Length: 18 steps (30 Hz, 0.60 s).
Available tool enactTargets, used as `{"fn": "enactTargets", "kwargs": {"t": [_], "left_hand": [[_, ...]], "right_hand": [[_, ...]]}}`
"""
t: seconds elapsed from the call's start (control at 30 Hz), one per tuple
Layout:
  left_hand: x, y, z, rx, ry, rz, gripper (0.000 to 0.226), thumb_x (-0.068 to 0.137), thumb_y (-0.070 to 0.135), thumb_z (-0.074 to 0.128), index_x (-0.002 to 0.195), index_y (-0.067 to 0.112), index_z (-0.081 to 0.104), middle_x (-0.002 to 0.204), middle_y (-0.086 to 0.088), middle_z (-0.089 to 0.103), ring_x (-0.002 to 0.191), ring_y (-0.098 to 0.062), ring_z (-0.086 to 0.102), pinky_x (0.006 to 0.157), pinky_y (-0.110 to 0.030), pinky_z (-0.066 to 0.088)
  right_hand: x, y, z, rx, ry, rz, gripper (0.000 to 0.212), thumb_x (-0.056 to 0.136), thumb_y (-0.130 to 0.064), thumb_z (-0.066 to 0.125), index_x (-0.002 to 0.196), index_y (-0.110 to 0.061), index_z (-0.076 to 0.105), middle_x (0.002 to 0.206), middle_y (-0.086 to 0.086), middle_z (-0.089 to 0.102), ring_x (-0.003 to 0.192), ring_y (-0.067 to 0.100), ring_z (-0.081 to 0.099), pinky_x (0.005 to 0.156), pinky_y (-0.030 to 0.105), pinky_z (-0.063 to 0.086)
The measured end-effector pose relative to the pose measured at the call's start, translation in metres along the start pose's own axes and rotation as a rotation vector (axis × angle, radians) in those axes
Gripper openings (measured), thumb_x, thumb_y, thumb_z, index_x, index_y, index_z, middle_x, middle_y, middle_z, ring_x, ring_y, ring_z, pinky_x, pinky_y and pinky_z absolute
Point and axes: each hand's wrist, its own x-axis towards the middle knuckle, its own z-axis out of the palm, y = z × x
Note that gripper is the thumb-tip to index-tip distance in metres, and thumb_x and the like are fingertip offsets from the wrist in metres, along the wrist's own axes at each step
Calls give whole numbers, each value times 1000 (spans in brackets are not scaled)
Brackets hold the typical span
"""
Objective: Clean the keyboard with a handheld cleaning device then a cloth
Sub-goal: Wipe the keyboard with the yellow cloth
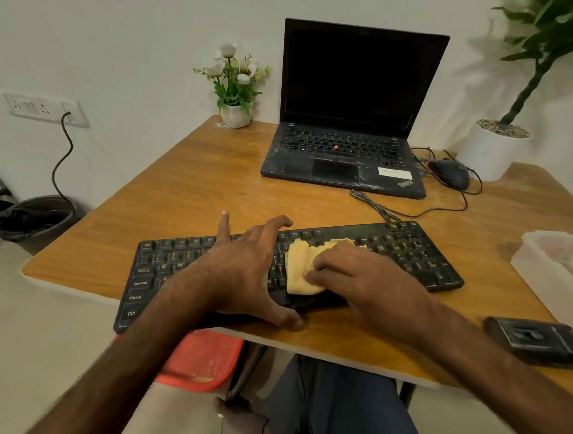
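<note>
Right hand (367, 279) half covers cloth (299, 277); left hand (242, 277) hides keyboard's (417, 258) middle.

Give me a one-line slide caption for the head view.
Right hand presses a yellow cloth onto the black keyboard while the left hand spans and steadies it.

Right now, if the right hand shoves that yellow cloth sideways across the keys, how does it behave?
Likely floppy: the cloth lies folded and rumpled under the right hand. Probably light, and it may bunch on the raised keys of the keyboard rather than glide. Pressed down, it should not slip loose.
</note>
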Motion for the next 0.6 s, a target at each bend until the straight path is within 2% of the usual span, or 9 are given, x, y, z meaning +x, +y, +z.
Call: {"fn": "enactTargets", "kwargs": {"t": [0.07,0.17,0.23,0.33,0.37,0.43,0.5,0.6], "left_hand": [[-1,1,1,0,-1,-3,138,54,89,69,151,34,-13,164,-3,26,151,-18,24,114,-64,-23],[-2,0,1,0,2,-5,139,55,88,70,152,32,-13,163,-3,28,150,-18,26,114,-63,-25],[-1,0,1,-4,11,-3,140,53,89,69,152,33,-13,162,-2,30,149,-17,27,113,-63,-25],[0,-1,1,-23,23,12,139,53,88,71,151,35,-12,160,0,33,149,-16,28,113,-65,-24],[0,-2,1,-26,21,14,139,53,87,72,151,35,-12,160,0,32,149,-15,27,113,-65,-24],[-1,-1,1,-25,13,8,138,54,87,72,151,35,-13,161,0,30,150,-16,26,113,-65,-24],[-1,0,1,-29,10,-1,138,54,87,72,150,36,-14,163,-2,28,150,-17,25,113,-65,-24],[-3,0,-1,-49,9,-5,139,53,87,71,149,38,-17,163,-2,28,151,-17,25,112,-63,-28]], "right_hand": [[1,7,1,5,6,-17,36,78,-12,68,114,-12,67,110,6,65,98,20,62,77,34,57],[12,32,3,-57,68,138,40,73,-3,78,112,-11,69,107,8,66,95,23,61,71,40,60],[19,28,5,-49,93,228,39,75,-3,77,112,-11,69,107,8,66,96,23,60,74,43,59],[21,-1,7,90,74,104,34,80,-12,67,114,-11,68,111,7,64,102,21,59,84,33,54],[20,-7,6,107,43,49,34,80,-14,66,114,-12,67,112,6,64,102,19,58,82,29,52],[21,3,4,70,22,13,33,78,-10,70,111,-13,68,110,5,65,100,18,60,80,28,53],[29,31,4,-11,54,107,33,79,-4,73,111,-13,70,108,6,66,99,21,61,80,34,56],[37,59,0,-69,50,276,33,88,-8,67,121,-15,67,115,5,63,106,22,57,88,35,50]]}}
